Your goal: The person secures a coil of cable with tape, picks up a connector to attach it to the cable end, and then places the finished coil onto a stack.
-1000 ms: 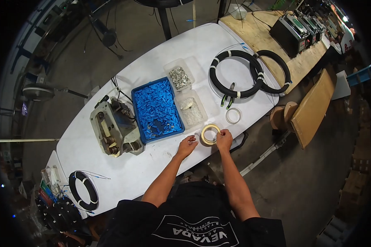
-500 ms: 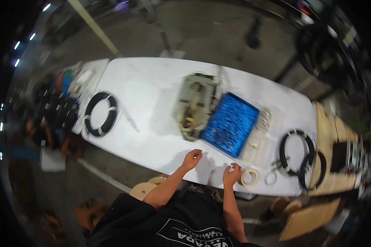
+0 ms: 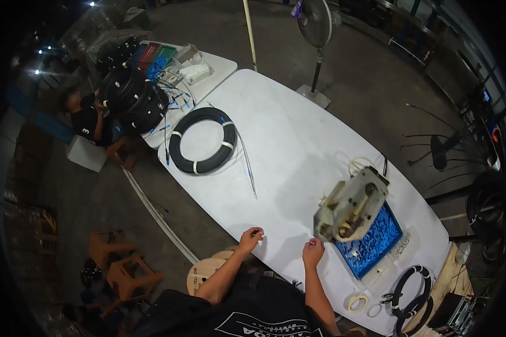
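Note:
My left hand (image 3: 251,239) is above the near edge of the white table (image 3: 275,151), its fingers pinched together. Anything at the fingertips is too small to make out. My right hand (image 3: 314,252) is also over the near edge, close to the grey metal machine (image 3: 358,205); its fingers are curled and what they may hold is hidden. Beside the machine, and partly covered by it, lies a blue tray (image 3: 351,264) full of small blue parts. A black cable coil (image 3: 180,149) tied with white bands rests farther left, with a loose cable end next to it.
At the near right lie a tape roll (image 3: 357,303) and black coils (image 3: 415,292). Cable bundles (image 3: 132,98) are piled on the far-left table, where a person (image 3: 90,121) sits. A standing fan (image 3: 316,33) is beyond. Orange stools (image 3: 132,278) stand at lower left.
My view has turned left, so the machine, tray and coils appear farther right and the left coil nearer the middle. Both hands stay raised over the near edge with fingers curled.

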{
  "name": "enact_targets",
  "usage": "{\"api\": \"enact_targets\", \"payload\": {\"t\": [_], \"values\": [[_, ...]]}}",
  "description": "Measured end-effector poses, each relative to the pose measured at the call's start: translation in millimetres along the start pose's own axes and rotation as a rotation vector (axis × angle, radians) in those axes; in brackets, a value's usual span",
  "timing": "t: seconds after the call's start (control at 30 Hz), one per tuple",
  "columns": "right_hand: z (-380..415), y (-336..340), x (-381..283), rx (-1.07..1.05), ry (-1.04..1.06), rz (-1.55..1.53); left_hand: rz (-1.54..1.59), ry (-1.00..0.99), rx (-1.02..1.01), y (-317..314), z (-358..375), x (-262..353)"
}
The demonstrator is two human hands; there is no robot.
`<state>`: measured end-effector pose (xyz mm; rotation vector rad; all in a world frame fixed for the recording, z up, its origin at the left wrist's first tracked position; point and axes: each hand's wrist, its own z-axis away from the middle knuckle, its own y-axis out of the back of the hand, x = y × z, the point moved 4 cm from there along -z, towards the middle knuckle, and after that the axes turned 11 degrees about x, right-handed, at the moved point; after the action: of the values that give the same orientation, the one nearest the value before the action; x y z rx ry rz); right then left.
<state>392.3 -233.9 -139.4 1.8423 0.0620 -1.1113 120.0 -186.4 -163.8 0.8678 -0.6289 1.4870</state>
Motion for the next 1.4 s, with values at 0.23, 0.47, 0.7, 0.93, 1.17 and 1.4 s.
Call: {"api": "enact_targets", "payload": {"t": [0.23, 0.47, 0.7, 0.93, 1.17, 1.4], "values": [[-36.8, -119.0, -63.5, -0.044, -0.119, 0.018, 0.096, 0.06, 0.121, 81.4, -86.6, 57.7], [-79.0, -233.1, -168.9, -0.359, -0.191, -0.077, 0.336, -0.003, 0.586, 193.4, -178.5, 95.7], [-116.4, -352.6, -302.5, -0.467, -0.014, -0.153, 0.148, 0.135, 0.879, 273.8, -244.9, 137.3], [-104.7, -384.8, -362.8, -0.579, -0.07, 0.192, -0.234, 0.147, 0.707, 280.9, -257.2, 151.0], [-103.8, -376.7, -359.8, -0.547, -0.054, 0.208, -0.242, 0.208, 0.683, 261.3, -243.9, 145.6], [-97.9, -332.2, -297.1, -0.477, -0.108, 0.189, -0.353, 0.171, 0.673, 216.7, -205.0, 127.6]]}}
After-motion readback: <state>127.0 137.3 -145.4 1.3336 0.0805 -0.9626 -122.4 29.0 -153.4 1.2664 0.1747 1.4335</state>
